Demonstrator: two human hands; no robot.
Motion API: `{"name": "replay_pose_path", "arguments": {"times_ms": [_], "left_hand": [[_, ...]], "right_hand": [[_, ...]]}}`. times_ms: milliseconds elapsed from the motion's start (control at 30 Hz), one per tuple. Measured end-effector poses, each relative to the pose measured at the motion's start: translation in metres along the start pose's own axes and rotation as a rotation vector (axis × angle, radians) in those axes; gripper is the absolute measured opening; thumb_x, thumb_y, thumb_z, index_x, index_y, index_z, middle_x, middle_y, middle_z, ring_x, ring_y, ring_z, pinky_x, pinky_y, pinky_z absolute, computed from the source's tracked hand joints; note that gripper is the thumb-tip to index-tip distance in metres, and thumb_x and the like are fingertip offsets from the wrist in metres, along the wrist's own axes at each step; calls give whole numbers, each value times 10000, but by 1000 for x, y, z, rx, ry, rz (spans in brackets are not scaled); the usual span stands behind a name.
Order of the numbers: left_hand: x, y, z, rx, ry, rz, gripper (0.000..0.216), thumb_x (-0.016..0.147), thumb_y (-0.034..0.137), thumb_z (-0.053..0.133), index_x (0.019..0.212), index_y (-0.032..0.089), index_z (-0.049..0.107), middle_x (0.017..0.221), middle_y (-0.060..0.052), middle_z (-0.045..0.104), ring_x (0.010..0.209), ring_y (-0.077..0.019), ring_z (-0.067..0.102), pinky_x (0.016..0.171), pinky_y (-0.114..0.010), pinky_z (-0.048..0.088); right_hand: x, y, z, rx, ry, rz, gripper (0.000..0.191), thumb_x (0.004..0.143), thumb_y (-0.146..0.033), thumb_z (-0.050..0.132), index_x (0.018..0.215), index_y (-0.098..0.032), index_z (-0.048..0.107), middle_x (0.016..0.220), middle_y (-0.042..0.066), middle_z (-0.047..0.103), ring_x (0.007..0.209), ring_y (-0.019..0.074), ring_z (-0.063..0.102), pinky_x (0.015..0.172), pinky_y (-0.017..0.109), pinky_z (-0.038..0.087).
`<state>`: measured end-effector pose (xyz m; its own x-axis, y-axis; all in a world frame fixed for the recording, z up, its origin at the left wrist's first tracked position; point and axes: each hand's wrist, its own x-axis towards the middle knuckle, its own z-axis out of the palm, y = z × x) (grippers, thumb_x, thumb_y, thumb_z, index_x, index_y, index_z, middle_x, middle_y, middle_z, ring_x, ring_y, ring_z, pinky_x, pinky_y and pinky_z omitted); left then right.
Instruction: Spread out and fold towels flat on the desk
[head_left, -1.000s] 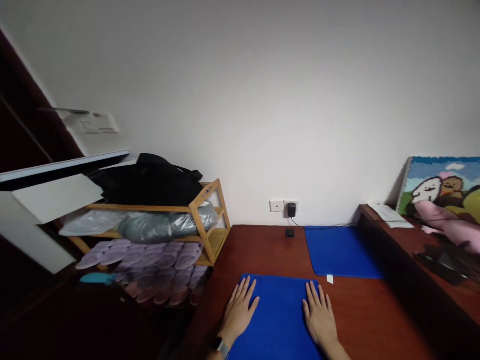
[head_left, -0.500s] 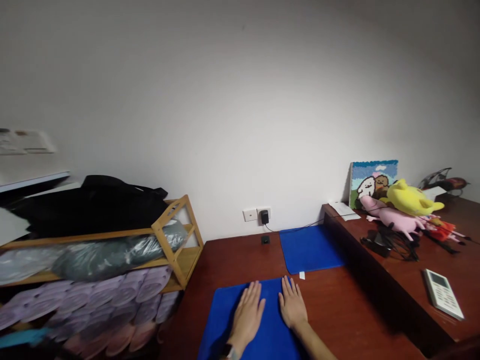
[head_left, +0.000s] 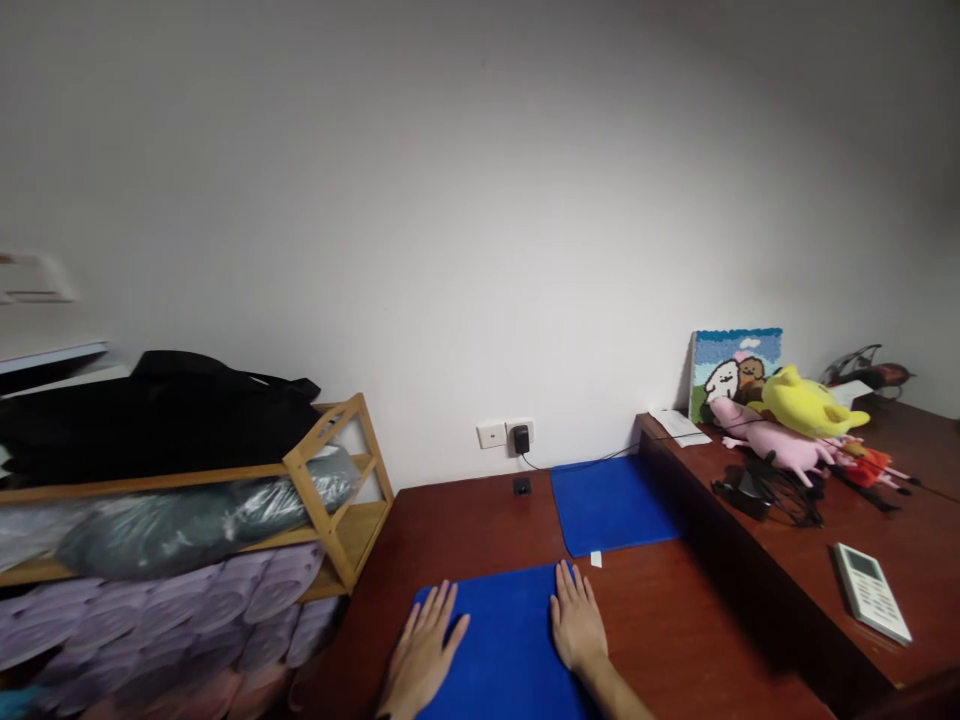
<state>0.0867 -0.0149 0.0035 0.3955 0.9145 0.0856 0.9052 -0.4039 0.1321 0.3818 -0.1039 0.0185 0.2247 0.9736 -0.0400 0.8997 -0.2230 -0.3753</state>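
Note:
A blue mat (head_left: pixel 510 640) lies flat on the dark red-brown table, its lower part cut off by the frame. My left hand (head_left: pixel 426 650) rests palm down on the mat's left edge, fingers stretched out and thumb apart. On the mat's right edge lies my right hand (head_left: pixel 577 622), also palm down with its fingers extended. Neither hand holds anything. Just beyond the right fingertips is a small white tag (head_left: pixel 596 559), beside a second blue mat (head_left: pixel 615 505) near the wall.
At left stands a wooden rack (head_left: pixel 337 500) with a black bag (head_left: pixel 157 420) and rows of purple slippers (head_left: pixel 281 580). On the raised surface at right are plush toys (head_left: pixel 810 403), a black cable (head_left: pixel 787 495) and a white remote (head_left: pixel 872 592). A black plug (head_left: pixel 521 438) sits in the wall socket.
My left hand has slid left from the mat's middle to its left edge. My right hand stays at the right edge. The view has turned slightly.

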Motion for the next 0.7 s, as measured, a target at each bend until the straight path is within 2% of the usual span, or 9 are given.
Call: {"name": "replay_pose_path", "arguments": {"times_ms": [100, 167, 200, 267, 333, 467, 533, 600, 700], "left_hand": [[-3, -44, -7, 30, 2, -81, 754, 991, 638, 256, 1600, 194, 246, 1662, -32, 270, 1540, -238, 231, 1258, -495, 212], [-5, -48, -14, 44, 6, -85, 751, 995, 619, 265, 1591, 163, 279, 1651, -55, 298, 1534, -241, 255, 1261, -489, 202], [-7, -41, -19, 45, 24, -77, 738, 1001, 604, 268, 1583, 152, 303, 1644, -67, 315, 1530, -245, 267, 1261, -491, 200], [-11, -11, -25, 32, 89, -37, 695, 1024, 563, 255, 1574, 145, 331, 1636, -84, 336, 1527, -249, 280, 1262, -490, 205], [-14, 37, -26, -10, 161, 48, 660, 1046, 529, 227, 1591, 161, 291, 1642, -80, 334, 1530, -244, 273, 1264, -480, 210], [-22, 141, -6, -105, 114, 392, 628, 1059, 511, 230, 1626, 271, 105, 1680, 2, 244, 1543, -191, 233, 1269, -413, 218], [-27, 167, 6, -135, 72, 401, 623, 1064, 511, 213, 1626, 281, 75, 1681, 9, 241, 1544, -176, 227, 1270, -407, 221], [-34, 164, 14, -137, 43, 355, 624, 1065, 511, 209, 1625, 274, 73, 1677, -3, 252, 1542, -184, 232, 1270, -422, 226], [-47, 115, 13, -101, 33, 248, 629, 1062, 509, 221, 1623, 263, 79, 1678, -22, 236, 1543, -220, 232, 1267, -464, 233]], "right_hand": [[0, 0, 1, -7, 3, 2, 644, 1006, -411, 133, 1598, -160, 169, 1675, -32, 124, 1558, 196, 80, 1280, 402, 95], [0, 1, 1, -21, -5, 1, 646, 1006, -410, 122, 1598, -158, 168, 1676, -33, 124, 1558, 196, 76, 1278, 397, 98], [-1, 1, 0, -31, -12, 3, 647, 1005, -407, 121, 1598, -154, 167, 1676, -30, 125, 1559, 196, 77, 1277, 397, 100], [-2, 1, 1, -55, -24, 8, 650, 1004, -403, 123, 1597, -141, 167, 1678, -21, 128, 1558, 200, 85, 1276, 398, 105], [-3, 2, 3, -79, -23, 8, 653, 1004, -399, 123, 1596, -126, 168, 1678, -7, 136, 1558, 206, 94, 1274, 403, 110], [-4, 8, 10, -132, -28, -48, 659, 1001, -393, 135, 1593, -106, 179, 1677, 23, 134, 1558, 226, 93, 1268, 417, 122], [-4, 11, 14, -159, -30, -80, 659, 994, -381, 161, 1592, -108, 192, 1678, 30, 128, 1559, 239, 91, 1264, 428, 127], [-2, 13, 18, -168, -17, -73, 660, 993, -378, 156, 1593, -108, 193, 1677, 30, 142, 1559, 241, 92, 1264, 433, 128], [-1, 14, 21, -144, -3, -35, 669, 1002, -405, 108, 1596, -104, 176, 1678, 23, 162, 1559, 228, 90, 1269, 424, 116]]}}
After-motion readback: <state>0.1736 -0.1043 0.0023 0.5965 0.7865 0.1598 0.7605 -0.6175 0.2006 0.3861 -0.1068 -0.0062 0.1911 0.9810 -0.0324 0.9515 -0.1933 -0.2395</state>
